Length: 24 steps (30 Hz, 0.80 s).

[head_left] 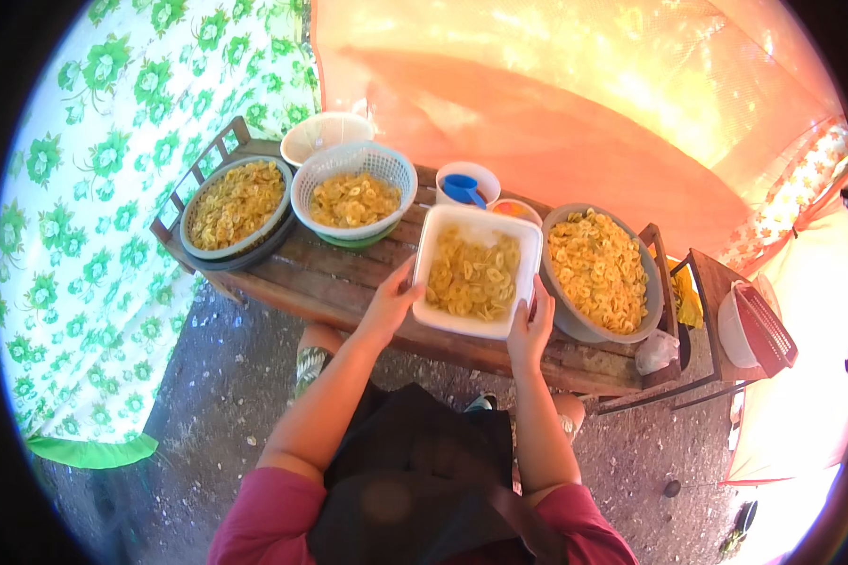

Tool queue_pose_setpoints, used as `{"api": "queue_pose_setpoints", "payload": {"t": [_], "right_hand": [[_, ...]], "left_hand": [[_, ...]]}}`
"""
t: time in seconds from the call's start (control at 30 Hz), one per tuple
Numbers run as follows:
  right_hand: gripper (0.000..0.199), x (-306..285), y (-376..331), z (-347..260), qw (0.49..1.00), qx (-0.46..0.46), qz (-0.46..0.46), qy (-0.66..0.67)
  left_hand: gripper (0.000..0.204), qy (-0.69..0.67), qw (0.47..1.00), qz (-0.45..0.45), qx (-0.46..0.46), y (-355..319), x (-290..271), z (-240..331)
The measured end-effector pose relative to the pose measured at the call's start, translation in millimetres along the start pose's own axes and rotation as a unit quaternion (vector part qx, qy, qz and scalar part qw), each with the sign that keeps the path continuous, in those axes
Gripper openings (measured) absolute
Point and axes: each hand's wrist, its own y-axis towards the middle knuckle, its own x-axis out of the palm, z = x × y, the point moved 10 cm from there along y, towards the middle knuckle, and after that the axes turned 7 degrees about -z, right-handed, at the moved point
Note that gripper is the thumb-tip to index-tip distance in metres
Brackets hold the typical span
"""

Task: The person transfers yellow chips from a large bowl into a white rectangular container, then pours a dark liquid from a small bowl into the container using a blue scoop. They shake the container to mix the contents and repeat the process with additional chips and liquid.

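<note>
White rectangular tub: rounded corners, open top, sits level on wooden bench between white mesh basket and grey bowl, near front edge. Holds loose layer of yellow banana chips, heaped toward near side, far inner wall bare. Left hand grips left rim; right hand grips near right corner

A person's left hand and right hand grip the near corners of a white rectangular tub of yellow banana chips on a slatted wooden counter, flanked by a grey basin, a white basket and a round tray of chips.
</note>
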Motion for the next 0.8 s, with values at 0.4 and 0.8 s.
{"api": "queue_pose_setpoints", "payload": {"t": [0.4,0.8], "right_hand": [[0.043,3.8,1.7,15.0,0.991,0.09,-0.059,0.081],[0.043,-3.1,1.2,-7.9,0.998,-0.058,0.014,-0.003]], "left_hand": [[0.057,-0.027,0.996,-0.03,-0.084,-6.7,10.1,-10.5],[0.057,-0.009,0.999,-0.037,-0.038,13.0,2.0,-11.3]]}}
